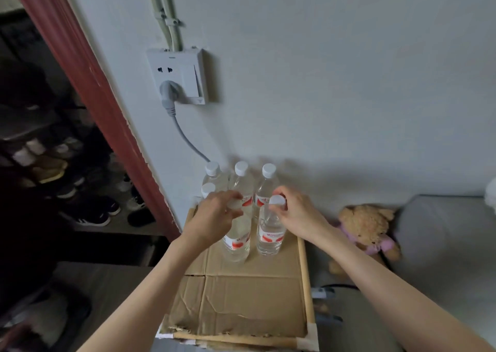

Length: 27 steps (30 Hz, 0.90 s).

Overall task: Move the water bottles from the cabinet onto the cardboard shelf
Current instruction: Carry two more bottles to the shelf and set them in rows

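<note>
On the cardboard shelf (241,298), at its far end by the wall (349,83), the placing step is in hand: two bottles are being set down upright, one in each hand. Going left to right, the left hand (214,214) curls its fingers round the cap and neck of the left bottle (236,241), whose base seems to rest on the cardboard. Just beside it, the right bottle (269,237) stands under the right hand (296,212), whose thumb and fingers pinch its white cap. Behind them four more bottles (240,182) stand close together against the wall, so six are on the shelf. All look full of clear water, capped, with red-and-white labels. The cabinet is not plainly in view, so how many remain there I cannot tell.

Next, I judge, both hands need to let go gently, so neither bottle tips, then go back for more; the near half of the shelf has room.
</note>
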Tool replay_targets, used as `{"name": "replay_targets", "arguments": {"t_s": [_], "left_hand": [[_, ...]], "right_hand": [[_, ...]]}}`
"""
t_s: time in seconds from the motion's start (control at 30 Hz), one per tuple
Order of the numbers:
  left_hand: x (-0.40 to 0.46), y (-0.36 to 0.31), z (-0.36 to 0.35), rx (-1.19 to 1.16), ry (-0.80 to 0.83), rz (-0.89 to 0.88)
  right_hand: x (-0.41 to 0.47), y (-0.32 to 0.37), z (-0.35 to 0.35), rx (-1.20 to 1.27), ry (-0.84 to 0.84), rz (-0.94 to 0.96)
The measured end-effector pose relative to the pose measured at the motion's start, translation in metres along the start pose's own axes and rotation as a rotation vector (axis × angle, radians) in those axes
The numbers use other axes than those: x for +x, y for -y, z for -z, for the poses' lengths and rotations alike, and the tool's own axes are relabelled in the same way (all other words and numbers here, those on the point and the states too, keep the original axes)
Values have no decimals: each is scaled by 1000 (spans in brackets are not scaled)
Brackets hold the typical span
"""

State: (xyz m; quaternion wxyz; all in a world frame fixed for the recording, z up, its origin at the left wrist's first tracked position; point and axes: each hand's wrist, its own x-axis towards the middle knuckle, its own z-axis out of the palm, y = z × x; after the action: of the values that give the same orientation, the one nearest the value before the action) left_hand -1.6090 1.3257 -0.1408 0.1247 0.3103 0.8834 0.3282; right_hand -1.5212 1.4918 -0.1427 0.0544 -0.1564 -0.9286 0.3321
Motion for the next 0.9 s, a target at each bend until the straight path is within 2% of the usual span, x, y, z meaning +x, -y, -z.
{"name": "replay_targets", "arguments": {"t_s": [0.27,0.47,0.6,0.8,0.9], "left_hand": [[18,-8,-9,127,27,-113],[20,0,6,217,199,-258],[25,5,8,250,129,-357],[34,-3,0,304,17,-334],[38,-3,2,295,105,-364]], "right_hand": [[14,-14,5,64,9,30],[11,-17,8,-16,92,145],[10,-16,9,-17,62,133],[18,-25,14,-104,-53,31],[16,-25,15,-68,46,67]]}}
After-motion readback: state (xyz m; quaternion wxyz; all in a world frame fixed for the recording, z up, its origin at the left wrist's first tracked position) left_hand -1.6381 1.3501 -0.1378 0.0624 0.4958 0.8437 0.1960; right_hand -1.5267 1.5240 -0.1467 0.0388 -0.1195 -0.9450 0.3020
